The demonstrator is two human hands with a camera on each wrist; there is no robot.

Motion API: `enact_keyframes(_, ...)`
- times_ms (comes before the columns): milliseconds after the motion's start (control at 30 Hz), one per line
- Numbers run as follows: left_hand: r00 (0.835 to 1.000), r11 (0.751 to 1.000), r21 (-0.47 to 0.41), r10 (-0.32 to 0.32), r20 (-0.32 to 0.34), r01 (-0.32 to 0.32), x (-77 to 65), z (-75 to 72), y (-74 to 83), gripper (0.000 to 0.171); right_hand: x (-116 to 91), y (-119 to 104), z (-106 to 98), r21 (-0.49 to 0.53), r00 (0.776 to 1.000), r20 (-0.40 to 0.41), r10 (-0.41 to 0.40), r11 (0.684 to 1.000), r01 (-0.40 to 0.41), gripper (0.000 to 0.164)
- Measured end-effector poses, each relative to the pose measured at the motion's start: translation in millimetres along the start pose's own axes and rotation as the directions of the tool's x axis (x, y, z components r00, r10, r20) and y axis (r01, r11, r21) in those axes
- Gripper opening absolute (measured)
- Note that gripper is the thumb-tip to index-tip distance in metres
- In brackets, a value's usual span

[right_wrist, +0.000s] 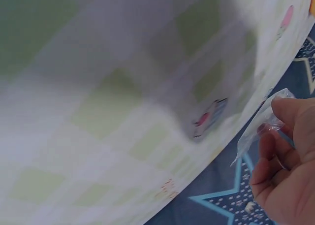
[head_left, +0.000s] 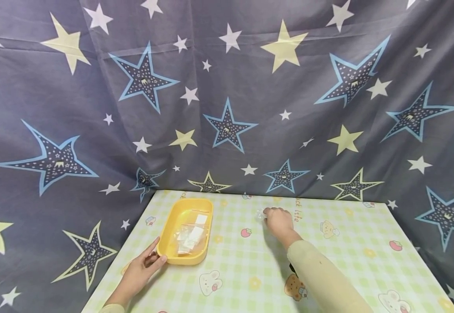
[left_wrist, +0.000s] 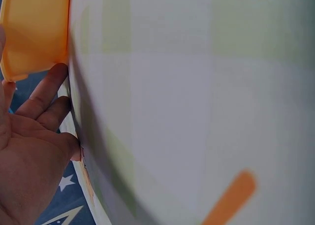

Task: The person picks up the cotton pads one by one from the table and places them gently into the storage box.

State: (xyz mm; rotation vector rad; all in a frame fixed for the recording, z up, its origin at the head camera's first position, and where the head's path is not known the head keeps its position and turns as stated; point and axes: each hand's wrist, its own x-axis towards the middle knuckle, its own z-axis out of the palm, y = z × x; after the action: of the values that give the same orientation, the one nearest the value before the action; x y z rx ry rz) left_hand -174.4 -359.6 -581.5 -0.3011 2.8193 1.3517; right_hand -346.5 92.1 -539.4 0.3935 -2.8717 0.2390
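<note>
At the left of the table, a yellow plastic bin (head_left: 184, 261) with rounded corners has my left hand (head_left: 140, 270) at its near left corner. Thumb and fingers grip that corner; the left wrist view shows fingers against the bin's underside. Several small clear plastic bags (head_left: 189, 238) with white pieces in them lie inside the bin. Towards the back middle of the table, my right hand (head_left: 278, 221) pinches a small clear plastic bag (right_wrist: 257, 126) between thumb and fingers. In the right wrist view this bag appears just off the tablecloth; its contents are hard to make out.
A green-and-white checked tablecloth (head_left: 235, 269) with cartoon prints covers the table. Behind it hangs a dark grey curtain (head_left: 250, 78) with printed stars, down to the table's back edge. The table's left edge runs close beside the left hand.
</note>
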Motion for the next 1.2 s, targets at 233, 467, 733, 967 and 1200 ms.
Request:
enact_keyframes(233,1.000,1.000,-0.004,-0.007,0.008,0.007,-0.6,-0.6,1.2,0.087,2.8,-24.3,-3.6,0.022,0.996,-0.053,-0.077,0.997,0.078,0.021)
enact_keyframes(467,1.000,1.000,-0.005,-0.011,0.014,0.011,-0.3,-0.5,1.5,0.087,2.3,-46.1,-9.9,0.019,0.988,-0.079,-0.135,0.990,0.137,0.023)
enact_keyframes(733,1.000,1.000,0.000,-0.017,0.012,0.017,1.6,0.1,-0.5,0.089,-0.7,-57.2,-15.8,0.025,0.982,-0.088,-0.166,0.985,0.169,0.024)
enact_keyframes(967,1.000,1.000,0.002,-0.013,0.011,0.013,1.4,-0.2,-0.4,0.088,-2.4,-59.0,-18.6,0.029,0.981,-0.086,-0.175,0.984,0.178,0.023)
enact_keyframes(1200,1.000,1.000,0.001,-0.008,0.016,0.008,1.5,0.1,0.7,0.088,-4.2,-63.5,-23.0,0.046,0.975,-0.110,-0.194,0.979,0.200,0.023)
